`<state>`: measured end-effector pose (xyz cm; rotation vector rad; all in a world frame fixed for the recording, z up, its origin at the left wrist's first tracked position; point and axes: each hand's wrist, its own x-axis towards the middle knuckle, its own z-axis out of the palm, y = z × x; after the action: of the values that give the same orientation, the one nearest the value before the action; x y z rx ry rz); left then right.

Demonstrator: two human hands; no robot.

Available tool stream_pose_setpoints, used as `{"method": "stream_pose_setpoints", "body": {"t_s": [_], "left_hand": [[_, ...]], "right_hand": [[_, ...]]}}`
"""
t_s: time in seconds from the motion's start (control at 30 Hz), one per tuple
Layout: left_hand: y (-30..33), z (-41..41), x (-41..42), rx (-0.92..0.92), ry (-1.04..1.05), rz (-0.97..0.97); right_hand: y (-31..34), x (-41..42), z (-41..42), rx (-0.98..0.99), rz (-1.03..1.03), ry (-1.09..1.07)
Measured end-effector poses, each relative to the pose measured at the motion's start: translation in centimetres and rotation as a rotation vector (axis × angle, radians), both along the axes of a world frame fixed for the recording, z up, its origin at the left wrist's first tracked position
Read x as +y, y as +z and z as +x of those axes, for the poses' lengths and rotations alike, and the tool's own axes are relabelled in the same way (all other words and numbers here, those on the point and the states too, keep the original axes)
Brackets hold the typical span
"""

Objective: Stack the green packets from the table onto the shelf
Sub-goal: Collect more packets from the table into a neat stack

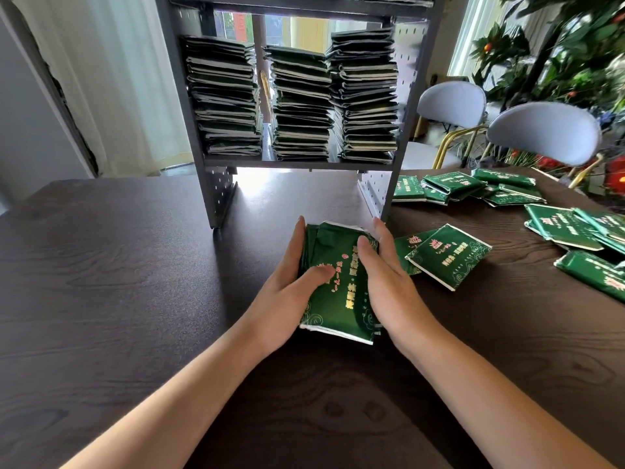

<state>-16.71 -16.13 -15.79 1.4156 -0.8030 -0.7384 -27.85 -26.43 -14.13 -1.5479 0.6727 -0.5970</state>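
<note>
A small pile of green packets (341,299) with gold and pink print lies on the dark wooden table (118,282) in front of the shelf. My left hand (287,282) holds the pile's left side, thumb laid over the top packet. My right hand (385,275) holds its right side, thumb also on top. The grey metal shelf (297,163) stands at the table's back and carries three tall stacks of green packets (301,103). More loose green packets (446,255) lie scattered on the table to the right.
Two pale grey chairs (544,133) with gold legs stand behind the table at the right. Plants with red and orange fruit (575,55) fill the far right. White curtains (111,79) hang at the left. An upper shelf board (297,8) sits above the stacks.
</note>
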Motion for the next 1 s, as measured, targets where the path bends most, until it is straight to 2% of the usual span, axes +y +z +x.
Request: {"method": "stream_pose_setpoints", "body": {"t_s": [0.3, 0.4, 0.53, 0.67, 0.73, 0.83, 1.0], "left_hand": [[-0.4, -0.5, -0.3, -0.054, 0.014, 0.011], [-0.5, -0.5, -0.3, -0.044, 0.055, -0.005], [-0.1, -0.6, -0.3, -0.053, 0.091, -0.009], [0.0, -0.6, -0.2, -0.086, 0.125, 0.009], [0.0, -0.5, -0.1, -0.084, 0.13, 0.007], [0.0, -0.6, -0.1, -0.073, 0.133, 0.0], [-0.1, -0.6, -0.1, -0.079, 0.163, -0.008]], "right_hand": [[-0.1, -0.1, 0.3, -0.004, -0.091, -0.003], [0.2, -1.1, -0.3, 0.077, -0.293, -0.074], [0.4, -3.6, -1.4, 0.381, -0.708, -0.272], [0.1, -4.9, -1.8, 0.831, -0.75, -0.22], [-0.1, -5.1, -1.8, 0.937, -0.735, -0.16], [0.0, -5.4, -1.9, 0.947, -0.725, -0.139], [0.6, -4.9, -2.2, 0.859, -0.846, -0.185]]}}
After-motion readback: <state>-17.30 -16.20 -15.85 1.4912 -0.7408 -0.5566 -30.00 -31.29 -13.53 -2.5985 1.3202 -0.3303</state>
